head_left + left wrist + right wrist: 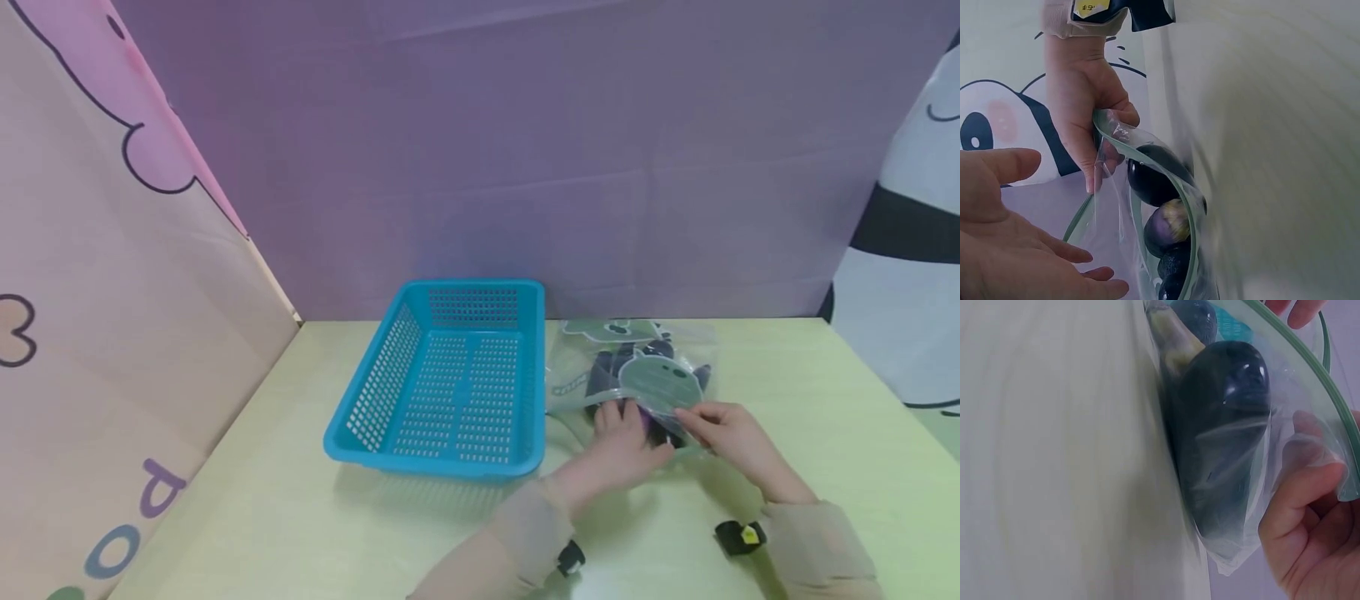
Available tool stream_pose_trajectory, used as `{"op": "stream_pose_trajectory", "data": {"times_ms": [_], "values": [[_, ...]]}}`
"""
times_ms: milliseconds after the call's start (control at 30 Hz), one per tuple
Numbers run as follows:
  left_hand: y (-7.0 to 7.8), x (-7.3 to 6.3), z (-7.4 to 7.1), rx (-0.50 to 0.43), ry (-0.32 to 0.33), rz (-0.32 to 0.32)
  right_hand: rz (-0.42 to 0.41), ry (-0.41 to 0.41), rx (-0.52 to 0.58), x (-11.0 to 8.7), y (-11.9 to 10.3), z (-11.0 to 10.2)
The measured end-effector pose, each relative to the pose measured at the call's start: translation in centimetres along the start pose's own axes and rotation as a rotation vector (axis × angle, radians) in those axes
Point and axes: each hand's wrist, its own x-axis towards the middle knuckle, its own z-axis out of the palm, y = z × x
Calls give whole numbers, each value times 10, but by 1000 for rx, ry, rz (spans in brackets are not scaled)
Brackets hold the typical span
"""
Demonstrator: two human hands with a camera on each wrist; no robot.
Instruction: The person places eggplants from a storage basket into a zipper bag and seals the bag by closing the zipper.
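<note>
A clear zip bag [660,383] with a green cartoon animal print and a green zip strip lies on the table, its mouth toward me. Inside it are several dark, glossy eggplants [1225,406], one purple with a pale end [1166,228], and a dark, bumpy item [1174,259] of unclear kind. My right hand [731,433] pinches the bag's rim at the right corner between thumb and fingers. At the bag's mouth is my left hand [618,450], its fingers extended; in the left wrist view it looks loose and holds nothing.
Left of the bag, close beside it, stands a blue perforated plastic basket [360,456] with nothing visible inside. The pale yellow-green table [247,500] meets a purple cloth backdrop [600,167] behind. Printed cloth hangs at both sides.
</note>
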Motion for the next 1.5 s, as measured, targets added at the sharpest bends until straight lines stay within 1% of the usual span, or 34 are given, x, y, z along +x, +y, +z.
{"op": "stream_pose_trajectory", "data": {"times_ms": [133,233,500,700,833,967,1067,1200,1400,1500], "values": [[-4,-1,-3,85,-11,56,6,-5,3,1,2,1],[-6,-2,-4,118,-3,82,9,-7,2,2,4,2],[-13,-5,-3,103,28,135,8,-8,-3,2,5,2],[-17,-10,-5,106,59,166,5,-6,-7,1,5,3],[-19,-14,-7,123,74,168,12,-13,-6,0,4,3],[-21,-18,-9,163,86,177,14,-21,-1,0,4,3],[-23,-19,-9,200,101,213,10,-23,-4,1,4,2],[-27,-19,-10,224,123,273,8,-7,-25,1,5,0],[-30,-20,-19,201,161,304,-4,2,-26,2,5,-4],[-29,-23,-26,197,199,342,4,-1,-24,2,5,-5]]}}
